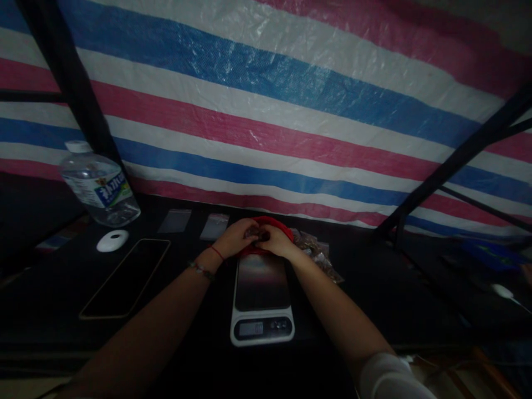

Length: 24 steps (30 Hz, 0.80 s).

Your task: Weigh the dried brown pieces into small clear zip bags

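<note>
The red bowl (285, 226) sits at the far end of the scale (261, 285); whether it rests on the pan or just behind it cannot be told. The left hand (235, 235) and right hand (278, 242) reach into it from either side, fingers curled around a brown clump (261, 235), but the dim view does not show whether either grip is closed on it. The clump looks light and loose, probably crumbly, so a gentle pinch from both sides should suit it best. The bowl seems thin and light, likely stiff plastic, best held by opposite sides of its rim. Its mouth faces up; being apparently round, it shows no long axis, and the clump's is hidden by the fingers. The scale's long axis runs away from the person, display end nearest
</note>
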### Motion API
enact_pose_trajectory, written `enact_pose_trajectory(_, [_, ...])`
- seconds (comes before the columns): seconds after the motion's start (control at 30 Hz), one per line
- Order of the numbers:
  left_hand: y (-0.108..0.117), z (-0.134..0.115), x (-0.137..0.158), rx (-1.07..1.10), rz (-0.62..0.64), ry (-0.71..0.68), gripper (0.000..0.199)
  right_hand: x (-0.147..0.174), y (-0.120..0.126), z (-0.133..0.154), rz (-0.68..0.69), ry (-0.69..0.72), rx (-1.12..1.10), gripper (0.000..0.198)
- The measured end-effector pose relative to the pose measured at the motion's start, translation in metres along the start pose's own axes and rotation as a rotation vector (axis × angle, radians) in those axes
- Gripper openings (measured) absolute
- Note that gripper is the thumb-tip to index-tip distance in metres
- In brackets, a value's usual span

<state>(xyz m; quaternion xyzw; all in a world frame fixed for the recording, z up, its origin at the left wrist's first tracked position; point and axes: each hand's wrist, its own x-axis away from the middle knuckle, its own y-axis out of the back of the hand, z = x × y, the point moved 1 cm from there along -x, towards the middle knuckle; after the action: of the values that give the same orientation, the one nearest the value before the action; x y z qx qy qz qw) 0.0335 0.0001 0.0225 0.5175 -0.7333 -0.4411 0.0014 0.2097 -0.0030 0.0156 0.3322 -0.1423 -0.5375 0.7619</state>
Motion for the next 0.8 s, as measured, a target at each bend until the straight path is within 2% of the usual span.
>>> enact_pose_trajectory(0.27, [0.0,0.003,0.002,0.063,-0.102,0.035,0.032,0.006,-0.003,-0.001,-0.088,-0.021,-0.148,0.031])
enact_pose_trajectory(0.47, [0.003,0.007,0.002,0.009,-0.146,0.117,0.033,0.008,0.004,0.0,-0.142,-0.041,-0.072,0.033])
enact_pose_trajectory(0.53, [0.004,0.007,0.002,-0.037,-0.074,0.134,0.03,0.009,0.007,-0.002,-0.144,-0.046,-0.034,0.033])
enact_pose_trajectory(0.67, [0.008,-0.002,0.004,-0.062,0.16,0.111,0.022,0.016,0.01,-0.003,-0.172,-0.052,0.048,0.033])
enact_pose_trajectory(0.8, [0.015,-0.008,0.006,-0.026,0.282,0.053,0.021,0.023,0.008,-0.002,-0.212,-0.03,0.105,0.035])
